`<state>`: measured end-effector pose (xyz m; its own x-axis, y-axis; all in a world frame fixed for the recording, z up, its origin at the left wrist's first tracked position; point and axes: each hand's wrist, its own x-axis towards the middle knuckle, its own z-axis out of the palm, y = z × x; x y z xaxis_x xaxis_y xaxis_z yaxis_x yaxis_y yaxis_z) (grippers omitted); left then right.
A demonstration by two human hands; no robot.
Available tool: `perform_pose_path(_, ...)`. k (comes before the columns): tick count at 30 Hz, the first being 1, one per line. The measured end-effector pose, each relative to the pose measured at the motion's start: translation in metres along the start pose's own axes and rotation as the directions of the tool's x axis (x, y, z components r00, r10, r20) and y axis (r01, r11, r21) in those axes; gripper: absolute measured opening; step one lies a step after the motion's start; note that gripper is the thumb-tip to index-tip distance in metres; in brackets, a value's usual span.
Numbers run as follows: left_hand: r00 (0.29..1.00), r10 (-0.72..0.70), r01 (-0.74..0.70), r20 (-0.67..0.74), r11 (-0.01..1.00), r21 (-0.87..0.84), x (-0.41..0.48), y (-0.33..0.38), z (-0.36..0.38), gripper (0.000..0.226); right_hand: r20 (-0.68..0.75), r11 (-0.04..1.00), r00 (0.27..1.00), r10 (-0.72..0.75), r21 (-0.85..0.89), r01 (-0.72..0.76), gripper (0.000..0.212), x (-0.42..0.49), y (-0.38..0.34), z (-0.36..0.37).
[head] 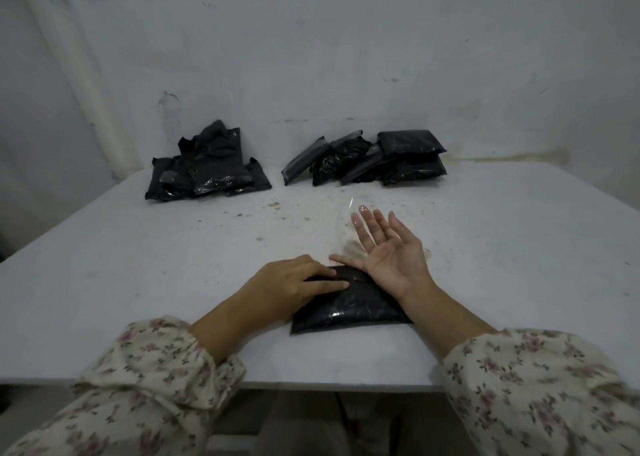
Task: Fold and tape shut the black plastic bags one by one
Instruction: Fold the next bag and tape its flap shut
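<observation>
A black plastic bag (349, 308) lies flat near the table's front edge. My left hand (294, 282) presses straight fingers on its folded top edge. My right hand (388, 251) is palm up with fingers spread, its wrist resting on the bag's upper right corner. A strip of clear tape (341, 230) stretches from the bag's top away across the table, beside and partly under my right fingers. Whether the tape sticks to the fingers I cannot tell.
Two heaps of black bags sit at the back of the white table (138, 265) against the wall: a left pile (207, 168) and a right pile (367, 159). The tabletop is speckled with small stains in the middle.
</observation>
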<state>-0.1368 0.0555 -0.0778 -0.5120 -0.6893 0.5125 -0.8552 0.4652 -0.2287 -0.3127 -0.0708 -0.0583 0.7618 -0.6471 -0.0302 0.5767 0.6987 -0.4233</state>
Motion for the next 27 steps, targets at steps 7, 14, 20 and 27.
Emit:
perform_pose_path(7,0.356,-0.843,0.739,0.403,-0.009,-0.673,0.042,-0.002,-0.034,0.013,0.046,1.0,0.998,0.031,-0.007,-0.031,0.015,0.001,0.001,-0.002)
perform_pose_path(14,0.434,-0.537,0.837,0.723,-0.057,-0.544,0.071,-0.023,-0.026,0.045,0.072,0.999,0.997,0.031,-0.014,-0.03,0.014,-0.001,0.003,-0.001)
perform_pose_path(20,0.437,-0.462,0.7,0.772,-0.364,-0.614,0.072,-0.021,-0.023,0.023,0.077,1.0,0.997,0.025,0.014,-0.026,0.011,0.0,0.002,-0.003)
perform_pose_path(27,0.335,-0.568,0.627,0.752,-0.461,-0.628,0.059,-0.035,-0.043,0.038,0.101,1.0,0.995,0.011,0.015,-0.013,0.037,0.0,0.004,-0.003)
